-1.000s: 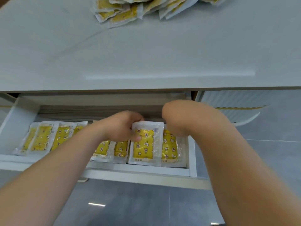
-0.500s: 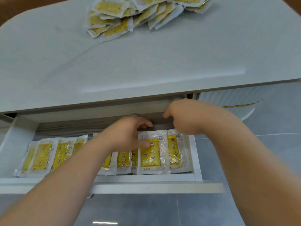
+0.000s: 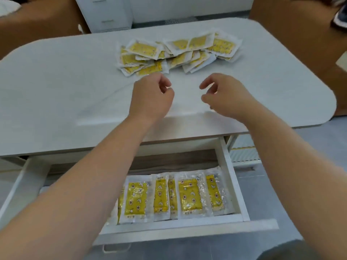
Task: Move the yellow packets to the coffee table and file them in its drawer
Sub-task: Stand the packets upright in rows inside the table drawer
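Seen from the head view, two bare arms reach out over the table (image 3: pixel 56 87), a pale grey top with rounded corners. The left hand (image 3: pixel 150 99) and the right hand (image 3: pixel 226 97) hang side by side above the middle of the top with a gap between them. On each, the fingers are loosely curled and hold nothing, thumb and forefinger close but pinching no packet. Just beyond them lies the pile (image 3: pixel 174 53) of yellow packets, loose and overlapping on the far half of the top (too jumbled to count). Below the table's near edge the drawer (image 3: pixel 231 177) stands pulled out toward the person, its walls white. Inside it a row (image 3: pixel 189 196) of packets lies flat, each overlapping its neighbour, long sides running front to back, and the row reaches the right wall. The left forearm hides the row's left part. Behind the table stands a white cabinet (image 3: pixel 105 14), with brown shapes on either side that I cannot make out for sure. The floor (image 3: pixel 281 186) beside the drawer is grey.
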Tool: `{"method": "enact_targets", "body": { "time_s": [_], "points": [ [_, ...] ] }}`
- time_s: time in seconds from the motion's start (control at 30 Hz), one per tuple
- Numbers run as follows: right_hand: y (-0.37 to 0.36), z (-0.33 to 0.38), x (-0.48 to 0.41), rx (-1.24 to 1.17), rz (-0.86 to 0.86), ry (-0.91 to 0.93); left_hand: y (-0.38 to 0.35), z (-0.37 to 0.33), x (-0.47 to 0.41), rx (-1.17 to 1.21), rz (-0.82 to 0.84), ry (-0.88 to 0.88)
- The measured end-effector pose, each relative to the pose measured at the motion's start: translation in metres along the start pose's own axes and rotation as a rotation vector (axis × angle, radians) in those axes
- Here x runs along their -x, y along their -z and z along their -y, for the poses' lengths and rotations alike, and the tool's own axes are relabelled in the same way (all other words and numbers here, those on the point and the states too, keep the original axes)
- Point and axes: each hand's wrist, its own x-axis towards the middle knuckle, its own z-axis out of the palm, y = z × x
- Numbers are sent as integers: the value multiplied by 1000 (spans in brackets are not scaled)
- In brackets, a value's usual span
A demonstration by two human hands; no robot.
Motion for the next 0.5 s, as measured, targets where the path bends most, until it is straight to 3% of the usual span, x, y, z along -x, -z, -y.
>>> {"method": "enact_targets", "body": {
  "time_s": [0.1,0.2,0.5],
  "points": [
    [-21,-6,-57,-119,-192,-64,-25,18,-52,-182,62,60],
    [-35,-13,-91,-83,-296,-100,-42,34,-75,-350,44,47],
    [-47,-17,-108,210,-249,-78,-64,56,-81,-546,134,106]
  ]
}}
